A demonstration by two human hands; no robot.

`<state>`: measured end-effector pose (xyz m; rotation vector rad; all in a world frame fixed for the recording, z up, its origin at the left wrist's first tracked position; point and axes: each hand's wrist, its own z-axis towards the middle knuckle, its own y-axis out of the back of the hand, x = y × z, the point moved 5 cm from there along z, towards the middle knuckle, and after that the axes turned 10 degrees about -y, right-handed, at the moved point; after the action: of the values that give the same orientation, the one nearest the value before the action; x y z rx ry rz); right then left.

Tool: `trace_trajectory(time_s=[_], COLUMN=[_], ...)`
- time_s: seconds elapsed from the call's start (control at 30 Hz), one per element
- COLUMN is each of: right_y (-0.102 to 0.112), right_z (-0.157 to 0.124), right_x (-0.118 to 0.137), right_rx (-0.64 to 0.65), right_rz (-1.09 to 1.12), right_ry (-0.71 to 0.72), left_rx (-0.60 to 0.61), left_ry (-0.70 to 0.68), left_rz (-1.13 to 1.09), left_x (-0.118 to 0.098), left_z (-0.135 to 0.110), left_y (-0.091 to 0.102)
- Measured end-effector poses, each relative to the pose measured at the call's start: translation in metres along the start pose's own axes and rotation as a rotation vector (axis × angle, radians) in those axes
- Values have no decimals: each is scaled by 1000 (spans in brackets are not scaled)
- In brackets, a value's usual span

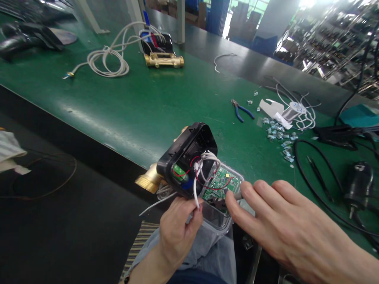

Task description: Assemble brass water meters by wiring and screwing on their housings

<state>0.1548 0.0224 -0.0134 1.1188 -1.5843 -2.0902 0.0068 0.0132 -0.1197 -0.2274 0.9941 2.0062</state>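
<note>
My left hand [177, 232] holds a black meter housing [189, 154] low by its open side and pinches a white cable [196, 189]. A brass pipe body [149, 179] sticks out to the left of the housing. Red wires run to a green circuit board [222, 183] inside a clear plastic cover [214, 219]. My right hand [284, 221] grips a small grey-handled tool [235, 196], its dark tip over the board. The person's lap lies under both hands.
On the green bench belt [142, 102] lie blue-handled pliers [241, 110], scattered metal clips [278, 134], a wire spool [291, 112], and a second brass-bodied meter [162, 51] with coiled white cable [108, 59]. A black cable [319, 189] loops at right.
</note>
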Motion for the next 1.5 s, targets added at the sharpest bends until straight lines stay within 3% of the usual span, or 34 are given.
trace_trajectory(time_s=[0.83,1.13,1.37,1.5], right_y=[19,29,32,32], right_z=[16,27,12,9], right_x=[7,23,28,28], right_rx=[7,-4,-65,-51], right_rz=[-110,-207,-161,-107], right_ry=[115,148,339,358], left_rx=[-30,-28,-28,-32], left_ry=[-3,-15,-14,-14], left_rz=[-110,-131,-179,-184], left_x=[-3,-3,-3,-2], left_z=[4,4,6,5], left_y=[-2,-2,0,0])
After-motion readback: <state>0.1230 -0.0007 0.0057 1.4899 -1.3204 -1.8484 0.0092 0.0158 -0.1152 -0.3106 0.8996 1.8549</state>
